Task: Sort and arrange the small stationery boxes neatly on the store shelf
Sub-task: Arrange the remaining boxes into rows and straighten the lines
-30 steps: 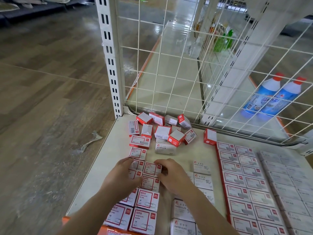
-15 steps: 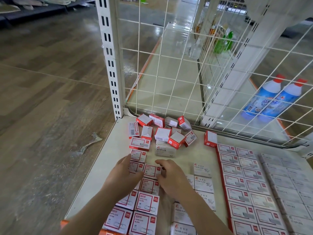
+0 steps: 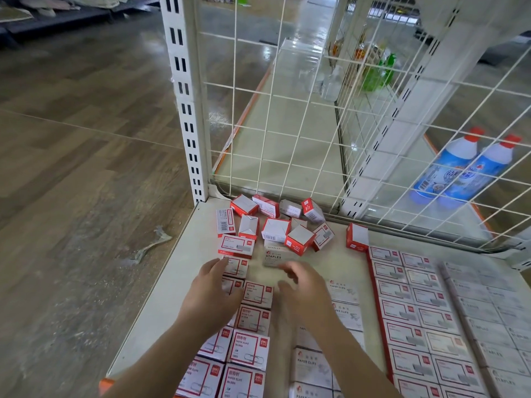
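My left hand [image 3: 214, 291] lies with relaxed fingers over the far end of the two-wide column of red-bordered white paper-clip boxes [image 3: 253, 320] that runs toward me along the left part of the cream metal shelf [image 3: 172, 282]. Its fingertips touch the box at the head of that column; it grips nothing. My right hand [image 3: 301, 291] hovers just beside it, blurred, fingers loosely spread and holding nothing.

Straight ahead of my right hand, just past its fingertips, lies the pale flat box printed STAPLES [image 3: 274, 255], its long side running across me, left to right. Beyond it, against the white wire grid back [image 3: 287, 124], sits the jumbled heap of small red-and-white cardboard boxes [image 3: 275, 225]. The right hand is nearer the staples box, so I judge it the one to reach.
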`<state>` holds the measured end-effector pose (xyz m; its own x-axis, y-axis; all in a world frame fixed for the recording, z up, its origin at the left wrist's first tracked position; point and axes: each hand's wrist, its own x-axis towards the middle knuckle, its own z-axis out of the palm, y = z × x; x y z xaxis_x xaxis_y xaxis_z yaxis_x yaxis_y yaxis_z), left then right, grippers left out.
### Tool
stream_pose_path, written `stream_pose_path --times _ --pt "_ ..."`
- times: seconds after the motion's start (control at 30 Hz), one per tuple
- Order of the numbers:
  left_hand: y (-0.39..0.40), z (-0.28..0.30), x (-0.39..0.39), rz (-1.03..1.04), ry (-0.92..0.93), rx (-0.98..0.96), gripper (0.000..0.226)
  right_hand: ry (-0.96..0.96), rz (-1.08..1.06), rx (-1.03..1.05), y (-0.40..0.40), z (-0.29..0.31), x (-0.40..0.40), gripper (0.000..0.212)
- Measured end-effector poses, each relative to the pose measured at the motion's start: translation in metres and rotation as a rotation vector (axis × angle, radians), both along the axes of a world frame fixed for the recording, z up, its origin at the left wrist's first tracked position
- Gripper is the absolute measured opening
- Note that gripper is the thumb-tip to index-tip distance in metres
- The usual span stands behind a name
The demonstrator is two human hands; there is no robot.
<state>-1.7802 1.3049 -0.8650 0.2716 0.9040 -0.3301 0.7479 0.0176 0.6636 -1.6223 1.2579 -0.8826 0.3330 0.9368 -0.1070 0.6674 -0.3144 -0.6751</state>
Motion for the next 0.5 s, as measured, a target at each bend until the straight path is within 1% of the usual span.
stream_pose_path --times 0.13,0.17,0.23,0.37,0.4,0.5 --pt "-0.003 0.0 0.006 -0.124 0.045 0.068 0.059 -0.029 -0.156 0.16 0.003 0.001 0.021 0.014" --pt "-0.004 -0.001 0.008 -0.162 0.064 0.086 0.058 -0.03 -0.201 0.19 0.004 0.002 0.025 0.012" --pt "-0.005 -0.003 0.01 -0.211 0.103 0.12 0.057 -0.027 -0.258 0.199 0.01 0.004 0.033 0.019" --pt "-0.004 -0.005 0.011 -0.231 0.15 0.134 0.055 -0.009 -0.239 0.074 0.029 0.006 0.043 0.046" --pt "-0.004 -0.005 0.01 -0.234 0.152 0.135 0.054 0.003 -0.223 0.06 0.034 0.005 0.044 0.049" --pt "-0.004 -0.004 0.01 -0.232 0.154 0.141 0.052 0.045 -0.208 0.032 0.042 0.004 0.046 0.044"
